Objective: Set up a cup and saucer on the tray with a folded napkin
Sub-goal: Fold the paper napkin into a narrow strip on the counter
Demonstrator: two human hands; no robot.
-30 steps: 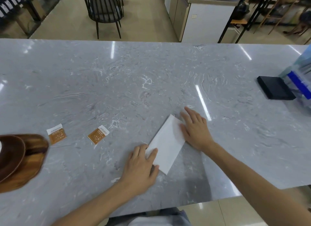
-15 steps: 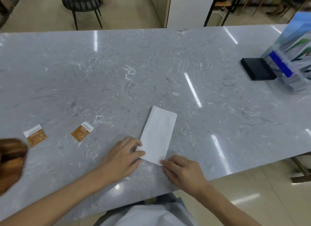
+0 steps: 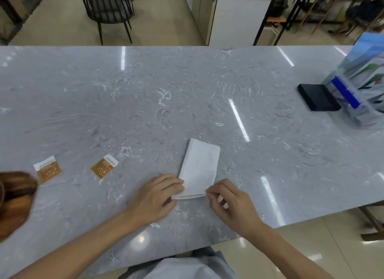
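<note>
The folded napkin (image 3: pixel 199 166), a white oblong, lies flat on the grey marbled countertop (image 3: pixel 187 95), near the edge closest to the person and slightly right of centre, its long axis running away from the person with a small lean to the right. The near short edge of the napkin is lifted slightly off the surface, and its layers show as thin lines along that edge. The left hand (image 3: pixel 154 197) rests palm down on the countertop at the near left corner of the napkin, with curled fingers pinching that corner. The right hand (image 3: pixel 230 204) is at the near right corner, with thumb and forefinger pinching the layered edge; the remaining fingers are curled beneath the palm. Both forearms extend from the lower frame edge toward the napkin. To the left of the napkin, two small orange-and-white sachets (image 3: pixel 104 168) lie flat on the countertop, apart from each other and from the napkin. At the far left frame edge, part of a wooden tray (image 3: pixel 16 199) is visible, cut off by the frame; its contents cannot be determined. At the far right, a black box (image 3: pixel 318 100) sits on the countertop, just beside a clear holder (image 3: pixel 361 91) containing printed sheets. Beyond the countertop, a black chair (image 3: pixel 108 10) stands on the tiled floor.
</note>
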